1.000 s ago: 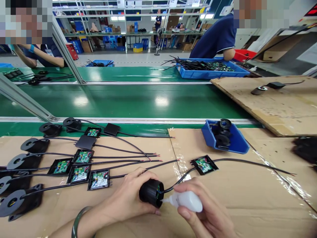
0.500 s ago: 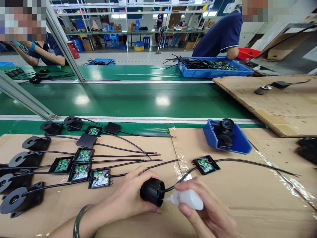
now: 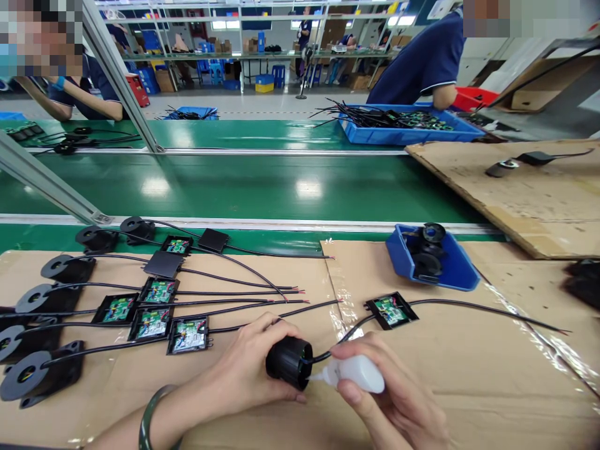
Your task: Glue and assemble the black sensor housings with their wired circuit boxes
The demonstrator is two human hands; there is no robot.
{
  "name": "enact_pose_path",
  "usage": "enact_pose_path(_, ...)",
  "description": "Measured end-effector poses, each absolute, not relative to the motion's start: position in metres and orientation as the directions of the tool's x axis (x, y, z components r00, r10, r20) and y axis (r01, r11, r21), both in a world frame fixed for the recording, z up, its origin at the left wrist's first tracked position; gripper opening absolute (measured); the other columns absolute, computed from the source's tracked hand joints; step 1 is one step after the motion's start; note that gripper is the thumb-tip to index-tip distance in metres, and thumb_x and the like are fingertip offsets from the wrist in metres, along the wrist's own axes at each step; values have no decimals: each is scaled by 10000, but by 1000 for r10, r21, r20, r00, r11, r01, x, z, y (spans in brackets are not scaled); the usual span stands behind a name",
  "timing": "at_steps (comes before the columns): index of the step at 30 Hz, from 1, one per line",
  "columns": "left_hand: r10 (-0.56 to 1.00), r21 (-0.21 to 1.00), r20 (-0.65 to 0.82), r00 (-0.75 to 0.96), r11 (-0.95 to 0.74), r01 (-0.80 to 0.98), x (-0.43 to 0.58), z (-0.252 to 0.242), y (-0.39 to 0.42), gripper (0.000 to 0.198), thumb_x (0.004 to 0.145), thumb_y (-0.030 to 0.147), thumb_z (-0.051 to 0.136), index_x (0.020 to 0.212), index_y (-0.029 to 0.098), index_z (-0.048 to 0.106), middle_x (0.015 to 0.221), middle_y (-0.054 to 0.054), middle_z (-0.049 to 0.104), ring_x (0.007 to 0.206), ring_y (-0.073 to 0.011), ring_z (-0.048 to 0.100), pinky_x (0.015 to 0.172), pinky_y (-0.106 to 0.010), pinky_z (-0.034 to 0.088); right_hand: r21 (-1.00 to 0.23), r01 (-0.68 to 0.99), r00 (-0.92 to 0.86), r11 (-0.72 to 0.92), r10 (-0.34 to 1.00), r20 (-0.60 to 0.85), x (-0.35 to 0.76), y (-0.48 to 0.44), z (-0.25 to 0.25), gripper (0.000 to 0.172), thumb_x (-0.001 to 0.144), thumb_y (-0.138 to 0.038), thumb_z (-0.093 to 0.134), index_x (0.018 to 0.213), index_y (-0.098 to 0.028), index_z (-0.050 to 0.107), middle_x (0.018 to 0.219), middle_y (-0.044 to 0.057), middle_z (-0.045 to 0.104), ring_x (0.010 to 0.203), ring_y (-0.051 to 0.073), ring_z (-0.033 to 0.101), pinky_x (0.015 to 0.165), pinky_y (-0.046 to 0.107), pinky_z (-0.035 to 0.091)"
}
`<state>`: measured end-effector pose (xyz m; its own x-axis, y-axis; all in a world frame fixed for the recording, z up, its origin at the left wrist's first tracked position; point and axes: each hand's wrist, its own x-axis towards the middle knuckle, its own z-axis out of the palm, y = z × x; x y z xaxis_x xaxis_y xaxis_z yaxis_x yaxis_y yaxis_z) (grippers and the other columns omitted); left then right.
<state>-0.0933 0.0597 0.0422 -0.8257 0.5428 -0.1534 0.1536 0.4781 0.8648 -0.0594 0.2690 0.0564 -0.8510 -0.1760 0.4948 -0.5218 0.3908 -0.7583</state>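
My left hand (image 3: 255, 369) is closed around a black cylindrical housing (image 3: 287, 364), its open end turned to the right. Between the fingers and thumb of my right hand (image 3: 394, 394) is a small white squeeze bottle (image 3: 360, 373). Its thin nozzle points left and meets the housing's rim; whether liquid comes out is too small to see. A black cable (image 3: 347, 336) runs from inside the housing to an open square box with a green circuit board (image 3: 391, 310), lying on the cardboard beyond my right hand.
Several black round housings (image 3: 35, 375) lie at the left, cabled to boxes with circuit boards (image 3: 188, 334). A blue bin (image 3: 450, 269) of black rings stands back right. Behind runs a green conveyor (image 3: 234, 187). Two co-workers sit across it, near a blue tray (image 3: 375, 128) of cables.
Both hands, the housing and the bottle keep almost the same place. The view has shifted slightly, and the co-worker at the far left has moved a little.
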Motion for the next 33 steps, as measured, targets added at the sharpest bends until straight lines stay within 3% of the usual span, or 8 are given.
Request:
enact_pose_path(7,548,873,-133,-826,459,164,-93,41,60,575,596,365,890,1098,269,627,1060,7,582,954,-175,565,791,-258,424,-802,-493,-868,339,-130,479,-58,269,53,199,894,-163,595,1084,-220,610,851,38,558,693,133,533,558,226,425)
enact_pose_path(26,548,873,-102,-831,449,189,-93,37,59,554,616,331,881,1103,280,621,1071,12,587,943,-165,560,787,-243,421,-779,-512,-858,362,-179,481,-57,272,48,214,895,-144,588,1100,-207,596,852,43,592,702,133,561,556,232,441)
enact_pose_path(33,542,872,-103,-834,452,186,-93,39,60,562,599,316,889,1093,267,627,1066,5,591,944,-171,563,783,-243,428,-715,-551,-832,431,-223,508,-59,274,48,236,884,-131,590,1111,-193,578,842,53,592,682,140,579,544,244,457)
